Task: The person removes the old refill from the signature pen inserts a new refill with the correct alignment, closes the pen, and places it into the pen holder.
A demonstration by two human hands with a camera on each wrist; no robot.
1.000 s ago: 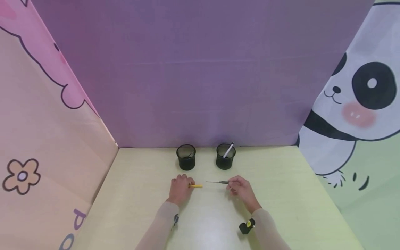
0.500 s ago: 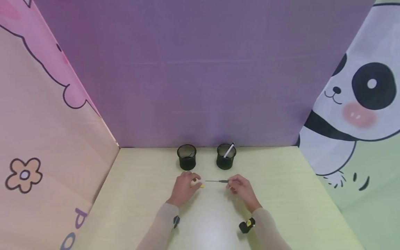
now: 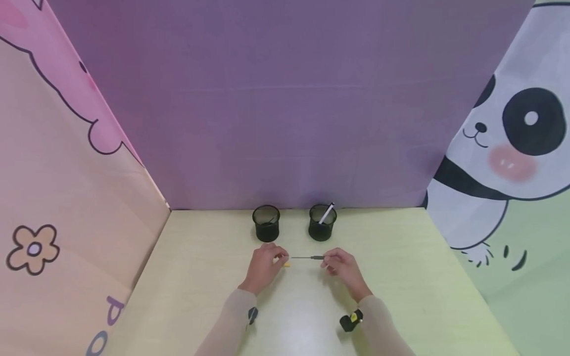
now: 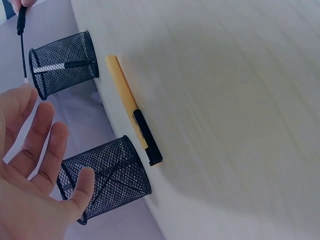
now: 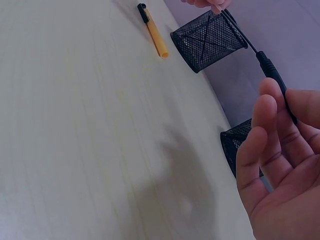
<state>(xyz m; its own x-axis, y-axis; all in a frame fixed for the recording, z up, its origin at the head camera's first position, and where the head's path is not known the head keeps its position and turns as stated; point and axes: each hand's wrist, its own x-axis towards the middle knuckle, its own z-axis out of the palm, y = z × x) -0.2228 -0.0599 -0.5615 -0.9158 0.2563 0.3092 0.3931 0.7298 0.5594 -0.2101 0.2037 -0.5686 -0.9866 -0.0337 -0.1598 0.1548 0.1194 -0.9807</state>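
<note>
My right hand pinches a black ribbed pen grip between thumb and fingers. Out of the grip runs a thin dark pen refill, pointing left. At the refill's far end, the thumb and forefinger of my left hand pinch the tip; its other fingers spread loosely in the left wrist view. A yellow pen barrel with a black clip lies on the table under my left hand, mostly hidden in the head view. Its end looks hollow in the right wrist view.
Two black mesh pen holders stand at the table's back edge. The left holder has a thin dark stick inside; the right holder contains a white pen with a black end. A purple wall rises behind them.
My left hand has let go of the yellow barrel, opened, moved slightly right and pinched the refill's end. The right hand has kept hold of the grip, almost still.
</note>
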